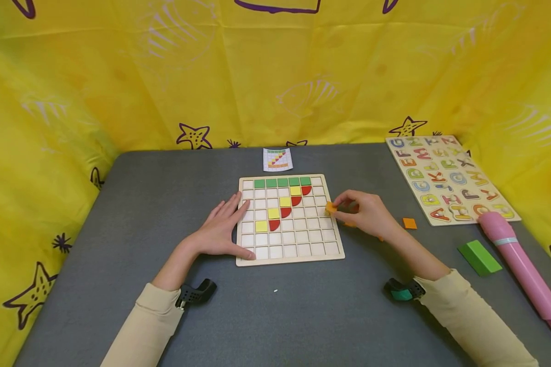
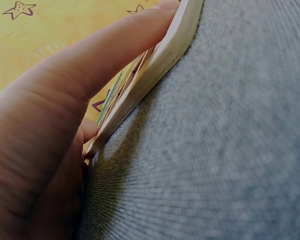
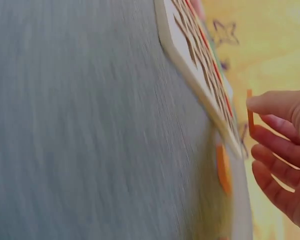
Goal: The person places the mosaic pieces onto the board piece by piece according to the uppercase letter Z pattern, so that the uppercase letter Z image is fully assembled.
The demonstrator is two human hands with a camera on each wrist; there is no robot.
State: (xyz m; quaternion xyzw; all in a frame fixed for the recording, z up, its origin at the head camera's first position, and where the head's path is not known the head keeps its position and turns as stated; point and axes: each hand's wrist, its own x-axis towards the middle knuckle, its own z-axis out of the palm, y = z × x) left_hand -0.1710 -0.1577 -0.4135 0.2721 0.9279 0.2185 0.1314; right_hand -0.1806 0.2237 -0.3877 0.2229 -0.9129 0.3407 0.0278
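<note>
A wooden grid board (image 1: pixel 315 249) lies flat on the table. My left hand (image 1: pixel 217 234) rests along its left side with fingers spread, the thumb over the lower left corner. Between thumb and fingertips, my right hand (image 1: pixel 366 213) pinches an orange square tile (image 3: pixel 250 112), raised by the board's right edge. Green square tiles (image 1: pixel 282 182) line the top row. Below them, yellow squares (image 1: pixel 285 202) and red quarter-round tiles (image 1: pixel 286 212) form a diagonal. A loose orange tile (image 1: pixel 409 223) lies right of the right hand; others are partly hidden under that hand.
Behind the board lies a small pattern card (image 1: pixel 277 160) with a coloured grid. At the right are an alphabet puzzle board (image 1: pixel 450 178), a green block (image 1: pixel 479 258) and a pink stick-like object (image 1: pixel 528 270). A yellow patterned cloth (image 1: pixel 266 76) surrounds the table's back and sides.
</note>
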